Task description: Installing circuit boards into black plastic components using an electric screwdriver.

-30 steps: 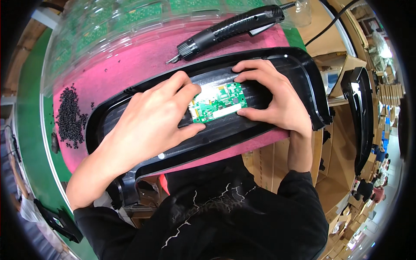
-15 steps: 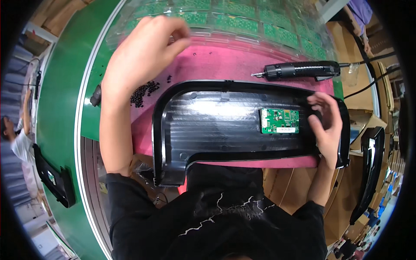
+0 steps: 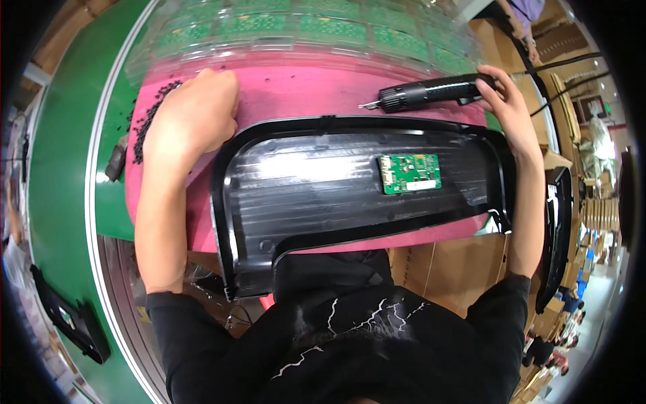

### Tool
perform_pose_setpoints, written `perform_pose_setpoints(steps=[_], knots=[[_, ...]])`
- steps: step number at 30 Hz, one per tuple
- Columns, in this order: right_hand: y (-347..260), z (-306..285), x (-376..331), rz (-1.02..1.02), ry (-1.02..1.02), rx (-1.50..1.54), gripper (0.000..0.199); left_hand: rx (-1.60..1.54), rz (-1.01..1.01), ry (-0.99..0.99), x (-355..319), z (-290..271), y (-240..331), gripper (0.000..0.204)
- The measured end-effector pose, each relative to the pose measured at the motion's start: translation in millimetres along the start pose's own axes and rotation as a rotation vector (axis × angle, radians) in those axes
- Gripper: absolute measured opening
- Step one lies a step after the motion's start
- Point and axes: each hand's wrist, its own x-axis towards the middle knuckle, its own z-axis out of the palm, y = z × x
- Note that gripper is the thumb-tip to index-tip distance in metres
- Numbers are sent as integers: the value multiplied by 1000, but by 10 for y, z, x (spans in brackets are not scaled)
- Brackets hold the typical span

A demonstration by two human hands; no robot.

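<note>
A black curved plastic panel lies hollow side up on a pink mat, with a green circuit board inside it. My left hand is at the mat's left, beside a scatter of small black screws; its fingers are curled closed, and what they hold, if anything, is hidden. Beyond the panel's far right edge lies a black electric screwdriver, its bit pointing left. My right hand has its fingers and thumb around the tool's rear end.
Clear plastic trays of green circuit boards stretch along the far side. A small dark lump sits left of the mat. Another black panel is at far left, and one more stands at right. Black cables run off right.
My right hand has left the panel's right end and reached the electric screwdriver. My left hand has come down beside the screws, its fingers curled tighter. The whole view has shifted a little.
</note>
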Motion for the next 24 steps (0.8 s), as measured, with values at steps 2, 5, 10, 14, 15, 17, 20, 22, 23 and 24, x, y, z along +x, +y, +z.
perform_pose_setpoints(steps=[2,5,10,14,15,17,20,22,23,24], knots=[[-127,155,44,-52,152,97,42,-5,-19,-45,37,-26,12,12],[-394,422,8,-312,478,321,56,-47,-67,-106,55,-77,15,13],[-740,904,-119,-466,272,684,52,-83,58,48,-20,-40,-11,13],[-994,960,-217,54,10,1167,37,-166,34,-43,48,-84,19,15],[-892,956,-187,50,13,1171,37,-134,83,-46,64,-29,-27,16],[-743,957,-128,-90,-302,1701,36,-99,138,-45,84,-31,-17,17],[-1000,962,-293,-164,118,1433,31,-103,43,-106,65,-79,18,16],[-731,766,-235,-386,-198,1431,42,-229,61,-74,78,-128,23,13],[-756,743,-283,-384,-164,1473,43,-227,56,-74,74,-179,78,13],[-747,718,-343,-369,-172,1529,45,-336,35,20,73,-244,164,13]])
